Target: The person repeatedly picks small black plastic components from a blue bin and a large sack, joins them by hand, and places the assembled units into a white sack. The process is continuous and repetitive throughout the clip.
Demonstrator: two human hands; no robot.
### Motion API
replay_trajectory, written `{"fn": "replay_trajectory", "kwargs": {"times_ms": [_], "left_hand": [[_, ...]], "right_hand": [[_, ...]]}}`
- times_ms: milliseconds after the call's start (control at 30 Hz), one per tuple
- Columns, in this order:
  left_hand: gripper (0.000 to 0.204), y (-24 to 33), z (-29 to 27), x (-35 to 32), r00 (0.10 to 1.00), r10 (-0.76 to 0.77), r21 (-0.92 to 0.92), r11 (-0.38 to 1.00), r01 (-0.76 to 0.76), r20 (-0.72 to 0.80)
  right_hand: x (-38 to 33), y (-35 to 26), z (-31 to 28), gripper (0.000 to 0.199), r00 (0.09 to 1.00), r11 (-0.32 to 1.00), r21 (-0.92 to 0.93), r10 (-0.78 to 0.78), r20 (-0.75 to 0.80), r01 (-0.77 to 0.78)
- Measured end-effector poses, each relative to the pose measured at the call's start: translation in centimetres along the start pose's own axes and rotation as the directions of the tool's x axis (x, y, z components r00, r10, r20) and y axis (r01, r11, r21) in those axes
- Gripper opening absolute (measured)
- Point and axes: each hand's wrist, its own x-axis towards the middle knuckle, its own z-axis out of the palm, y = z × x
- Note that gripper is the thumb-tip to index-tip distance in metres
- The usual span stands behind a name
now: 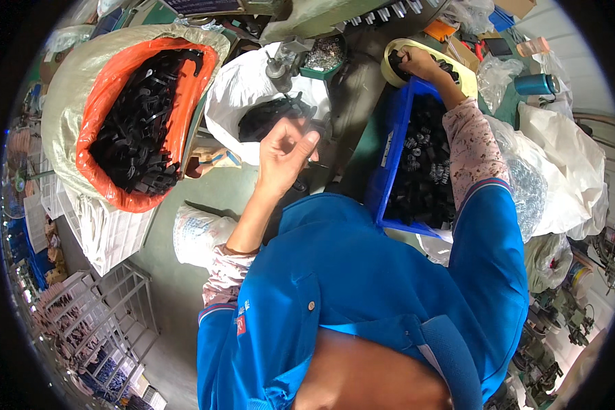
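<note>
"Where are the black parts (422,160) lying, seen from the fingers?"

"Plenty sit in the blue bin (378,183), just below the right hand (418,63) and under its forearm. More lie in the yellow tub (469,83), right around those fingertips. Past the left hand (280,160) there's a white sack (224,102) with dark pieces, and well to the left of its fingers an orange-lined sack (63,116), heaped full."

"So how far along is it?"

"Midway through a piece, I'd judge, with many left. Which heap is finished (if any is) I can't say."

"And the fingers themselves?"

"The left thumb and fingers are curled toward each other beside something dark; whether they're clamped on it, I can't tell. The right ones are bent down into the tub, tips among black pieces, so their grip is hidden too."

"Anything else unclear?"

"The metal fixture (279,76) beyond the left fingers is partly lost against the clutter, and the sack's depth doesn't show."
</note>
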Motion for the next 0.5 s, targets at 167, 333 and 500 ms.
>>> {"fn": "replay_trajectory", "kwargs": {"times_ms": [167, 333, 500], "left_hand": [[0.025, 0.8, -0.8, 0.2, 0.999, 0.004, -0.045, 0.999, -0.006, -0.047], [0.024, 0.0, -4.3, 0.3, 0.993, 0.030, -0.106, 0.993, -0.043, -0.115], [0.021, -0.2, -6.1, 2.8, 0.990, 0.125, -0.027, 0.992, -0.127, -0.060]], "right_hand": [[1.5, -1.3, -0.3, 0.021, 0.989, 0.966, -0.255, 0.009, 0.151, 0.030], [-0.3, -6.7, -6.0, 0.028, 0.986, 0.807, 0.570, 0.159, 0.042, -0.154], [-6.4, -15.3, -6.0, 0.033, 0.999, 0.400, 0.916, -0.032, 0.043, -0.027]]}}
